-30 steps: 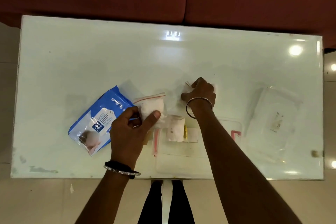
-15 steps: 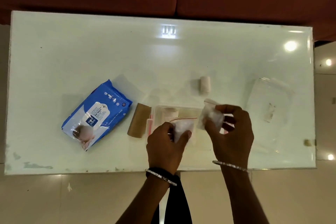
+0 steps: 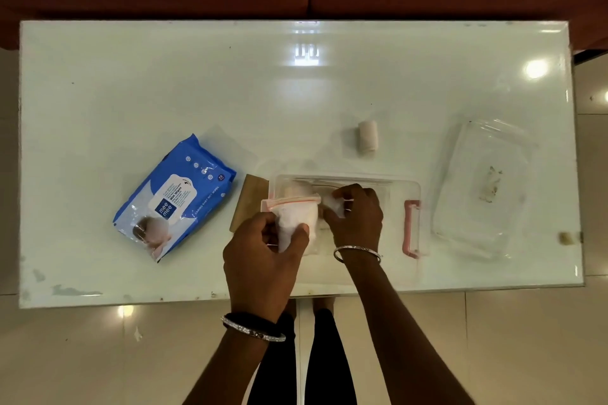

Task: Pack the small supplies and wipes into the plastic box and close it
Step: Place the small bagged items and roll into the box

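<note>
Clear plastic box (image 3: 399,189) with a pink side handle (image 3: 411,228) sat open near the front edge of the white glossy table (image 3: 164,82), and we take it as our landmark. We judged the packing to be only partly done. Inside the box we could make out pale contents at its left end, too blurred to name.

Over the box's left half, our left hand (image 3: 263,260) was closed around a small clear zip bag with a red seal strip (image 3: 294,217), full of something white, thumb and fingers pinching it. Our right hand (image 3: 357,220) was over the middle of the box, fingers curled on a second small white packet (image 3: 335,205). Neither item had been let go, so we counted both as not yet packed.

Still outside the box were a blue pack of wet wipes (image 3: 177,196) well to its left, a brown cardboard-coloured roll (image 3: 245,204) touching its left wall, and a small white bandage roll (image 3: 368,136) just beyond its far side. The clear plastic lid (image 3: 483,187) lay to the right of the box, apart from it, so closing remained to be done.

The box looked shallow, rectangular and see-through, with thin walls that caught the light. We judged the wipes pack might take up much of its space.
</note>
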`<action>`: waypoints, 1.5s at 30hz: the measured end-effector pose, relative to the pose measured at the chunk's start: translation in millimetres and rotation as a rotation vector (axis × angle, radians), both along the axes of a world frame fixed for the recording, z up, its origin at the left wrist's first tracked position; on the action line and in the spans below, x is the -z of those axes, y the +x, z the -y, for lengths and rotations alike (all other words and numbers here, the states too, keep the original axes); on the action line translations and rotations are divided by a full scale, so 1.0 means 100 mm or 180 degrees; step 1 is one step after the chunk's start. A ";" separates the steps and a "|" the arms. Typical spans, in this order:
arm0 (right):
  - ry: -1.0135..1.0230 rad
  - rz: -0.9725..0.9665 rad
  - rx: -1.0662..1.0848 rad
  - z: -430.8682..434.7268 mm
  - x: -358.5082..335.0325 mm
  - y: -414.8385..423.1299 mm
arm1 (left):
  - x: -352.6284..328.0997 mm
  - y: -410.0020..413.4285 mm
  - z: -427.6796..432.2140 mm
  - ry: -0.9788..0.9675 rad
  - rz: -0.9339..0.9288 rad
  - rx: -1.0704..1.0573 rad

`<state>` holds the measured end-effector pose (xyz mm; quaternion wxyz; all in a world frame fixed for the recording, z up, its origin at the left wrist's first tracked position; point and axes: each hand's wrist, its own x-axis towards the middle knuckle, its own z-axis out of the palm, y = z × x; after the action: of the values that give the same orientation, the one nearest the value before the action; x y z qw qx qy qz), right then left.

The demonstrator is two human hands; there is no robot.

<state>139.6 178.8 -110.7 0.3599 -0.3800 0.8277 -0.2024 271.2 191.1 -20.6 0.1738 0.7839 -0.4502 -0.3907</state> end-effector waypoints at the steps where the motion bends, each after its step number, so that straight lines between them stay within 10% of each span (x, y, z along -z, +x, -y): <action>1: 0.0004 0.0002 -0.0029 0.00 0.01 0.03 | 0.01 0.01 -0.01 0.0002 0.0007 -0.0001; 8: -0.0260 0.0065 0.0055 -0.12 -0.19 -0.13 | 0.09 -0.13 -0.08 0.0084 -0.0156 0.0115; 14: 0.0336 0.2320 0.0619 -0.37 -0.51 -0.40 | 0.22 -0.34 -0.01 0.0295 -0.0610 0.0349; 27: 0.0283 0.0825 0.1602 -0.22 -0.06 -0.27 | 0.11 0.15 -0.01 -0.0922 0.0249 -0.0044; 36: 0.0426 -0.0038 0.0954 -0.25 -0.19 -0.24 | 0.67 0.58 0.14 0.0519 0.0726 0.0405; 45: -0.0230 -0.0010 0.0549 -0.43 -0.51 -0.08 | 0.77 0.57 0.09 0.0229 0.0784 0.0262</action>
<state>131.6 221.5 -59.8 0.3260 -0.3203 0.8501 -0.2618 328.3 182.2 -97.8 0.0728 0.8125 -0.4856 -0.3141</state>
